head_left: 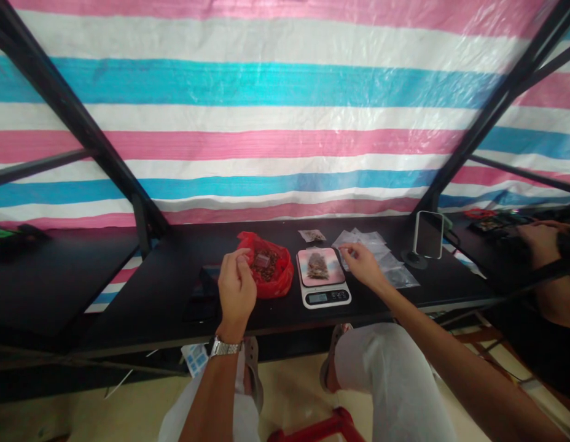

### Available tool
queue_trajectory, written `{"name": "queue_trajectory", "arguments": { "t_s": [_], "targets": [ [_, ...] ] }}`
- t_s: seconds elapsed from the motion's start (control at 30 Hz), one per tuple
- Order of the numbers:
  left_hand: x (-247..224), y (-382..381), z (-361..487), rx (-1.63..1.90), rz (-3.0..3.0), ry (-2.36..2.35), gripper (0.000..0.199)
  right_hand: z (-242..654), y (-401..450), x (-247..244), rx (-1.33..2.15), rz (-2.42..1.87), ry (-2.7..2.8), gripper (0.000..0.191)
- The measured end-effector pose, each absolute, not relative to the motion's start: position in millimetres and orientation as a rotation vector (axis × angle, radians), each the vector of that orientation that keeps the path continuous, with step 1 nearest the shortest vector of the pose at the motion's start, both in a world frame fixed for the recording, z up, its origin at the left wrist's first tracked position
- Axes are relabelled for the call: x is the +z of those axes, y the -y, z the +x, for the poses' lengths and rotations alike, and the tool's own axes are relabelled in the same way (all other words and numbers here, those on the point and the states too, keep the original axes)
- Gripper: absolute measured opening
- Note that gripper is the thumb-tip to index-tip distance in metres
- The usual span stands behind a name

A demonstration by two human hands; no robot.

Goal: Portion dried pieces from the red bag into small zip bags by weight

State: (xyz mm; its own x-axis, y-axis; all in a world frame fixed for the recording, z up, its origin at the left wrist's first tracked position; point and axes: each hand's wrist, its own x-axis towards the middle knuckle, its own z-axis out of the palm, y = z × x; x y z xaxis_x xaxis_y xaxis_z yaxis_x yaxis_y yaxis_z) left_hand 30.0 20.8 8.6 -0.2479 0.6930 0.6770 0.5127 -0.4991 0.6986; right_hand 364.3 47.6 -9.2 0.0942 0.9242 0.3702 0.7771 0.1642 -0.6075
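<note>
My left hand (238,285) is closed at the left rim of a red plastic bag (285,279), its thumb and fingers on the bag's edge. Inside the bag lie small brown pieces (270,256) and a small reddish scoop-like container (263,262). To the bag's right stands a white kitchen scale (304,299) with a lit display. A heap of brown bits (317,267), perhaps in a clear bag, rests on its plate. My right hand (361,264) has its fingers pinched together just beyond the plate's right edge; what they hold, if anything, is too small to tell.
Several clear plastic bags (381,252) lie right of the scale, and a small filled clear bag (312,236) behind it. A phone (429,234) stands on a holder at right. Black frame bars slant up both sides. Another person's arm (550,264) is at far right.
</note>
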Motion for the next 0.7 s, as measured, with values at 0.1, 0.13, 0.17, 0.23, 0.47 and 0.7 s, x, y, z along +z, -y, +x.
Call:
{"name": "queue_trajectory", "arguments": {
  "t_s": [0.1,0.13,0.17,0.23,0.47,0.7],
  "targets": [
    [12,-16,28,1.838,1.892,-1.475,0.026,351,-69,-1,0.309,-1.671,1.859,0.027],
    [12,-16,28,1.838,1.906,-1.478,0.025,347,-75,1,0.315,-1.671,1.885,0.025],
    [11,-16,28,1.840,1.920,-1.482,0.026,343,-81,2,0.320,-1.675,1.916,0.025],
    [8,-16,27,1.837,1.956,-1.489,0.026,338,-90,6,0.328,-1.680,1.981,0.022],
    [10,-11,25,1.847,2.016,-1.473,0.025,328,-99,23,0.354,-1.649,2.193,0.021],
    [14,-9,37,1.827,1.967,-1.402,0.025,320,-92,35,0.289,-1.673,2.278,0.010]
  ]
}}
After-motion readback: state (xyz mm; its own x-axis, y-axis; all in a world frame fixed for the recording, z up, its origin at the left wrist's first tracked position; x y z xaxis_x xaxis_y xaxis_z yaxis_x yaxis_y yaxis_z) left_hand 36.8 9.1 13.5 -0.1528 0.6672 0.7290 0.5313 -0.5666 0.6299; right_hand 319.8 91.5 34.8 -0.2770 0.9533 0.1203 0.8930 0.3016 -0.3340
